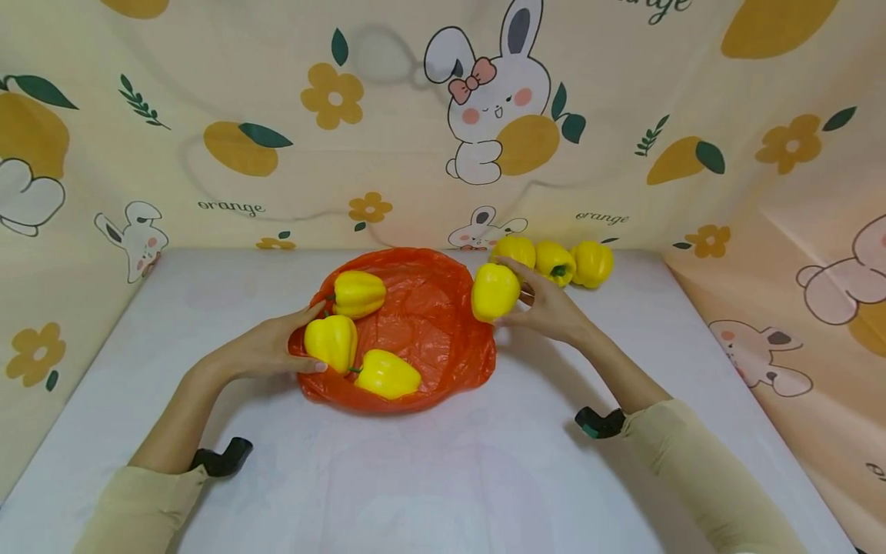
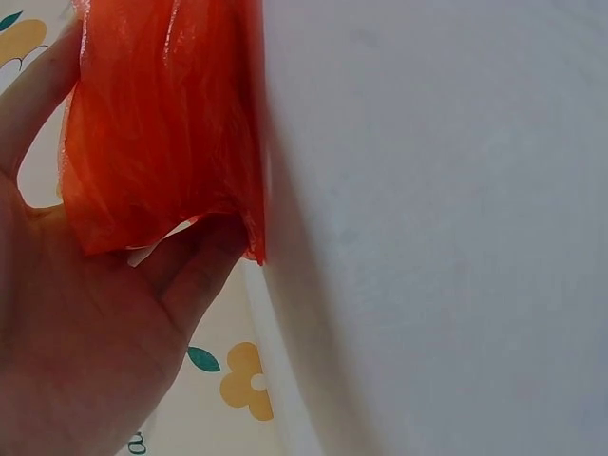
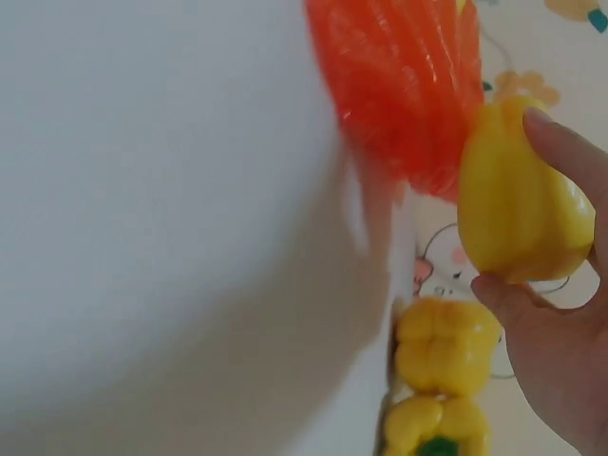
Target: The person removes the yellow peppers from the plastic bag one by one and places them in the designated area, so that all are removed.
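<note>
A red plastic bag (image 1: 422,308) lies opened wide on the table, with yellow bell peppers (image 1: 388,375) along its left and front inside. My left hand (image 1: 266,346) holds the bag's left side, its thumb and fingers around the film beside one pepper (image 1: 331,343). In the left wrist view the red film (image 2: 161,123) sits between thumb and fingers. At the bag's right rim, my right hand (image 1: 543,304) grips another yellow bell pepper (image 1: 495,292), raised off the table. The right wrist view shows this pepper (image 3: 522,204) between thumb and fingers.
Three more yellow bell peppers (image 1: 554,263) stand in a row at the table's back edge, just behind my right hand. A printed cloth (image 1: 388,154) rises behind the white table (image 1: 415,477) and along its sides. Dark curved pieces (image 1: 223,458) sit at both wrists.
</note>
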The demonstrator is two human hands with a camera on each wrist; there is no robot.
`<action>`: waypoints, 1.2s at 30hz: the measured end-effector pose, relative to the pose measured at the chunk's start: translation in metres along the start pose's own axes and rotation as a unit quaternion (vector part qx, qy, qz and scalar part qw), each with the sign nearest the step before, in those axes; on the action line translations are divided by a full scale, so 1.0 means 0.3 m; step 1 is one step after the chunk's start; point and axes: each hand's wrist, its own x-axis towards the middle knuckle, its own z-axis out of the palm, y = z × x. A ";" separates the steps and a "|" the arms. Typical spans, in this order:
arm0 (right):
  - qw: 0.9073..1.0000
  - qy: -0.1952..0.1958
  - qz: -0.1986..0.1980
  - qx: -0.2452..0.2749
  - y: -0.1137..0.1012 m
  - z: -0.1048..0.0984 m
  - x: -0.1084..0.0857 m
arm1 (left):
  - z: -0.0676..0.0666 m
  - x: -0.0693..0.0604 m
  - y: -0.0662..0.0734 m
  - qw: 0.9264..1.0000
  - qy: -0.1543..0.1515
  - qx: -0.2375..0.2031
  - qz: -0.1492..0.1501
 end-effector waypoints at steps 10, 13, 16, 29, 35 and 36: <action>1.000 0.000 0.022 -0.017 0.083 -0.040 -0.046 | 0.004 0.007 -0.015 1.000 0.004 0.002 -0.001; 0.999 -0.004 0.033 -0.016 0.100 -0.046 -0.059 | 0.006 0.006 -0.018 1.000 0.002 0.000 -0.003; 0.999 -0.004 0.036 -0.019 0.111 -0.050 -0.068 | 0.007 0.004 -0.020 1.000 0.003 -0.001 -0.004; 0.997 -0.008 0.068 -0.023 0.122 -0.068 -0.079 | 0.003 -0.003 -0.009 1.000 0.002 -0.007 -0.002; 0.997 -0.012 0.069 -0.032 0.154 -0.078 -0.069 | 0.000 0.000 -0.004 1.000 0.000 0.003 -0.002; 0.997 -0.011 0.069 -0.031 0.158 -0.078 -0.069 | 0.000 0.000 -0.005 1.000 0.001 0.004 -0.001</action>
